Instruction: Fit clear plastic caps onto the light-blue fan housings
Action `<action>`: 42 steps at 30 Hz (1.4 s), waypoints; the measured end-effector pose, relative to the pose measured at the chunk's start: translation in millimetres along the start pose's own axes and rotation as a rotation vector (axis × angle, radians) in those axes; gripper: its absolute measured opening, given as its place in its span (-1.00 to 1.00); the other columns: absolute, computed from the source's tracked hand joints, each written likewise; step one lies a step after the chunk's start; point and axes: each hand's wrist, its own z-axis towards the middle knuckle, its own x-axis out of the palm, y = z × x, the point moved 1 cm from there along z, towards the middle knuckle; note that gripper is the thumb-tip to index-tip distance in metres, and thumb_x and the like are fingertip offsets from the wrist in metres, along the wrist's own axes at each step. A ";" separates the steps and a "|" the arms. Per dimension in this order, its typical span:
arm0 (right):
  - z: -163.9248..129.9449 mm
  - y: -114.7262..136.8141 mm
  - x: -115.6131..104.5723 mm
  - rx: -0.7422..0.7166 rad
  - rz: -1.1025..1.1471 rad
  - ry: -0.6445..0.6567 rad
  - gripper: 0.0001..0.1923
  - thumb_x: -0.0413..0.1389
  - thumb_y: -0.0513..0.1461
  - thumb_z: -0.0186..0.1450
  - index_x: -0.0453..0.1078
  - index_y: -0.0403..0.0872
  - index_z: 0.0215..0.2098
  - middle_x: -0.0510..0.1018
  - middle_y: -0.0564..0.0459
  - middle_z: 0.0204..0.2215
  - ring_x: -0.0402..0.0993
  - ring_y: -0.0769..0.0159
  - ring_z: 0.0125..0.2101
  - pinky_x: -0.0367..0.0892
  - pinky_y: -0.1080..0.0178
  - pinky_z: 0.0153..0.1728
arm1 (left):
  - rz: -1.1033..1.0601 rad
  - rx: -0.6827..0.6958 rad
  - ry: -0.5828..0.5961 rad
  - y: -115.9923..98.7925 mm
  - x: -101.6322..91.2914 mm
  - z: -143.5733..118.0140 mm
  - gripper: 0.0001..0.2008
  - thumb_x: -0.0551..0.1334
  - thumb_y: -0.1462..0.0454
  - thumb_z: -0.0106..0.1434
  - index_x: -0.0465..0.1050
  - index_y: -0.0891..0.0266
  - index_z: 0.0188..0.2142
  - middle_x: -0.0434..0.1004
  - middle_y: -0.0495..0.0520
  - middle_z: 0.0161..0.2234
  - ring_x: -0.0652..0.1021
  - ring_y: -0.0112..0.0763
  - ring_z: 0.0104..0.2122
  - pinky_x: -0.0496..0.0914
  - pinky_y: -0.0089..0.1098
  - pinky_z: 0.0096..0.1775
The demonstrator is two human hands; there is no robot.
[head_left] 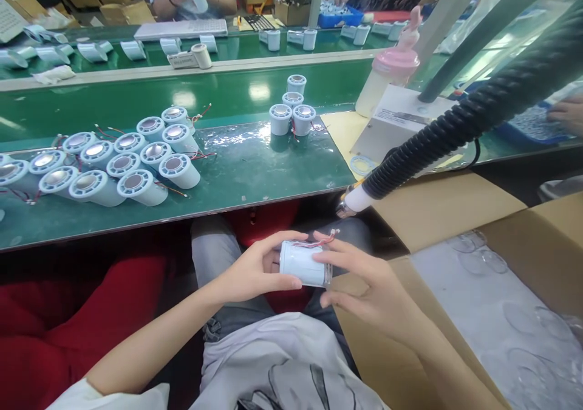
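Over my lap, a light blue cylindrical housing (303, 264) lies sideways between my hands. Its right end has a clear plastic edge, and thin red and white wires with a small connector (334, 232) run along its top. My left hand (259, 267) wraps round the left end, thumb along the near side. Fingers of my right hand (364, 273) curl over the right end and touch it; the thumb sits lower, close to the clear edge. Similar housings (136, 186) stand grouped on the green bench at left, and several more (292, 118) stand farther right.
A black corrugated hose (437, 124) slants down to a white nozzle (357, 198) near my right hand. At right, an open cardboard box (455, 203) holds clear plastic rings (523, 319). A pink-capped bottle (387, 76) stands behind. Across the green conveyor (228, 85), co-workers handle parts.
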 end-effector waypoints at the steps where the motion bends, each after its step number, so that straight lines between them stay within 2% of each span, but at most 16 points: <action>1: -2.2 1.2 -0.4 -0.055 -0.104 0.009 -0.59 0.28 -0.33 0.12 0.49 0.05 -0.05 0.47 -0.03 0.08 0.36 0.07 0.11 0.33 0.06 0.11 | -0.028 -0.014 -0.003 -0.8 0.9 -1.6 -0.40 0.43 0.28 0.04 0.33 0.11 0.08 0.43 0.14 0.07 0.55 -0.30 -0.09 0.48 -0.31 -0.10; 3: -6.2 1.2 -1.4 -0.116 -0.192 0.026 -0.63 0.21 -0.35 0.19 0.45 0.04 -0.05 0.47 -0.02 0.08 0.38 0.10 0.10 0.35 0.09 0.10 | -0.007 -0.040 0.012 -3.6 2.8 -4.7 -0.35 0.43 0.23 0.04 0.29 0.10 0.12 0.42 0.17 0.08 0.56 -0.29 -0.14 0.50 -0.33 -0.17; 6: -9.8 -2.1 -2.8 -0.097 -0.127 0.056 -0.64 0.25 -0.30 0.20 0.38 0.03 -0.04 0.45 -0.04 0.09 0.38 0.09 0.10 0.39 0.11 0.07 | 0.175 -0.021 0.022 -10.9 4.4 -8.3 -0.23 0.45 0.20 -0.01 0.23 0.07 0.19 0.33 0.21 0.17 0.55 -0.21 -0.09 0.50 -0.32 -0.15; 11: -11.3 -2.2 -3.3 0.033 0.082 0.083 -0.57 0.27 -0.27 0.19 0.32 0.06 0.00 0.46 0.00 0.05 0.38 0.11 0.09 0.44 0.13 0.03 | 0.361 0.114 0.048 -20.7 5.1 -10.8 -0.25 0.45 0.24 0.00 0.27 0.02 0.19 0.31 0.16 0.20 0.46 -0.12 0.07 0.45 -0.26 -0.02; 15: -10.9 1.9 -3.5 0.152 0.211 0.117 -0.54 0.28 -0.28 0.17 0.31 0.09 0.01 0.47 0.03 -0.01 0.44 0.13 0.02 0.48 0.13 -0.01 | 0.462 0.166 0.054 -22.0 5.5 -12.1 -0.24 0.45 0.28 -0.01 0.26 0.01 0.19 0.32 0.15 0.19 0.40 -0.14 0.14 0.41 -0.24 0.05; 21: -8.3 6.9 -4.3 0.224 0.325 0.126 -0.54 0.31 -0.25 0.14 0.33 0.05 -0.02 0.46 -0.02 0.01 0.44 0.12 0.00 0.51 0.13 -0.08 | 0.561 0.229 0.075 -22.2 4.6 -13.6 -0.23 0.45 0.33 0.00 0.24 0.05 0.19 0.33 0.17 0.18 0.39 -0.14 0.15 0.37 -0.24 0.09; 25: -7.6 9.8 -3.9 0.276 0.421 0.150 -0.57 0.30 -0.24 0.16 0.31 0.05 -0.04 0.48 0.01 -0.08 0.50 0.22 -0.13 0.52 0.22 -0.19 | 0.620 0.277 0.091 -21.5 3.2 -13.4 -0.21 0.44 0.32 0.00 0.21 0.04 0.21 0.32 0.17 0.20 0.38 -0.14 0.16 0.34 -0.21 0.12; 31: -8.5 8.1 -2.5 0.397 0.574 0.191 -0.57 0.28 -0.16 0.18 0.27 0.02 -0.04 0.47 0.03 -0.16 0.47 0.34 -0.27 0.43 0.33 -0.32 | 0.673 0.319 0.102 -20.8 1.9 -13.1 -0.22 0.44 0.29 0.01 0.21 0.06 0.21 0.33 0.20 0.18 0.37 -0.09 0.17 0.31 -0.14 0.15; 35: -7.5 4.5 0.3 0.482 0.644 0.185 -0.53 0.28 -0.07 0.16 0.24 0.00 -0.05 0.49 0.04 -0.24 0.46 0.34 -0.31 0.40 0.32 -0.34 | 0.702 0.331 0.113 -21.0 1.2 -13.3 -0.22 0.43 0.27 0.03 0.19 0.04 0.22 0.32 0.19 0.20 0.34 -0.09 0.19 0.27 -0.12 0.18; 42: -4.7 4.2 5.8 0.532 0.706 0.178 -0.52 0.24 0.05 0.15 0.24 -0.03 -0.13 0.46 0.14 -0.42 0.48 0.36 -0.48 0.47 0.25 -0.39 | 0.720 0.339 0.134 -19.9 0.2 -14.6 -0.23 0.41 0.24 0.06 0.17 0.02 0.24 0.31 0.20 0.20 0.34 -0.06 0.19 0.23 -0.05 0.20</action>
